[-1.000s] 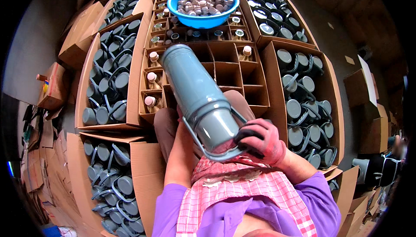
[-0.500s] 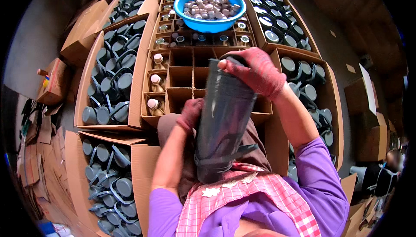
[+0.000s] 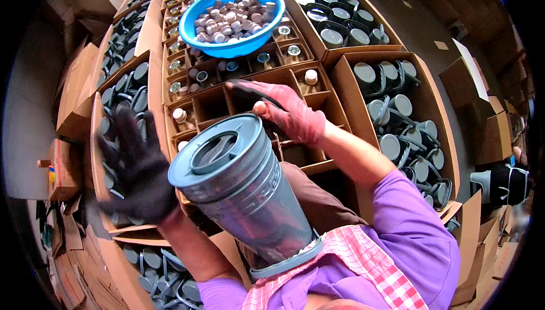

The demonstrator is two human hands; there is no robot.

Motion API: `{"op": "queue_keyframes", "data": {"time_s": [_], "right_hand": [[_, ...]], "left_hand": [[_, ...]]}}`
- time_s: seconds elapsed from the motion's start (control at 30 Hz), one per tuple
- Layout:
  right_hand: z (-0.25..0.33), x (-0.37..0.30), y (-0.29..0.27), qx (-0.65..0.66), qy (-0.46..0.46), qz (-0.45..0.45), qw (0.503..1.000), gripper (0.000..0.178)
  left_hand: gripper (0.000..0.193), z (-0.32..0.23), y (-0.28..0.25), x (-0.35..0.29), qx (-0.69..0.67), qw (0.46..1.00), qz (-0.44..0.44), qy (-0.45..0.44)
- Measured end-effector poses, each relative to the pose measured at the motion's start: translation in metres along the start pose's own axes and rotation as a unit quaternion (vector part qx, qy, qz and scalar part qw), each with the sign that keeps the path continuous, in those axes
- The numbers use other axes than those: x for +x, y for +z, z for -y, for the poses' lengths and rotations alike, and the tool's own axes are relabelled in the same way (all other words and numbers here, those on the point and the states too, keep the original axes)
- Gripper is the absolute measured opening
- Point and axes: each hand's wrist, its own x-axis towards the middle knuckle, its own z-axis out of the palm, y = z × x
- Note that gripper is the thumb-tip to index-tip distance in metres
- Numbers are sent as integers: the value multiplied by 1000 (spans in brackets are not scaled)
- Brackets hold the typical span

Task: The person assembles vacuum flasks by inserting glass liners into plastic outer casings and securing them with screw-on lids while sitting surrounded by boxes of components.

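Note:
A tapered, see-through dark grey plastic container [image 3: 250, 196] leans on my lap and apron. Its wide blue-grey end, with a raised ring, points up and away from me; a grey band circles the narrower end against my apron. My left hand [image 3: 133, 168], in a glove with a black palm, is spread open just left of the wide end. Above that end is my right hand [image 3: 289, 108], in a red and dark glove, fingers stretched out and thumb apart. Neither hand grips the container; whether the right thumb touches its rim I cannot tell.
Ahead stands a divided cardboard box [image 3: 335, 106] with several capped bottles. Beyond it, a blue basin [image 3: 190, 32] full of small pale caps rests on bottle boxes. Boxes of grey strapped containers flank me, left [image 3: 149, 77] and right [image 3: 400, 106]. Flattened cardboard [image 3: 74, 253] lies far left.
The container has tipped toward the left, its wide end now facing up. My left hand has come off it and spread out leftward. My right hand has let go. The view has turned.

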Motion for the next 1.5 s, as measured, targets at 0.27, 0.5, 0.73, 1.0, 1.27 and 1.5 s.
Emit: {"op": "queue_keyframes", "data": {"time_s": [0.27, 0.5, 0.73, 1.0, 1.27, 1.5], "right_hand": [[-62, -3, -5, -181, -70, 48, 980, 63], [-222, -24, -70, -335, 136, -118, 925, 50], [-305, -40, -65, -457, 332, 63, 823, 74], [-155, 2, -100, -450, 33, -38, 892, 70], [67, 16, -92, -470, -349, 43, 810, 78], [42, 66, -123, 223, -261, 171, 923, 50]], "left_hand": [[70, -4, -7, -17, 540, 833, 115, 26], [64, -17, -27, -4, 568, 788, 238, 27], [45, -5, -69, 33, 655, 746, -113, 28], [50, 65, -116, -1, 198, 934, -179, -238], [50, 88, -68, -2, 168, 953, -137, -211], [50, 50, -46, 26, 168, 970, -117, -131]]}}
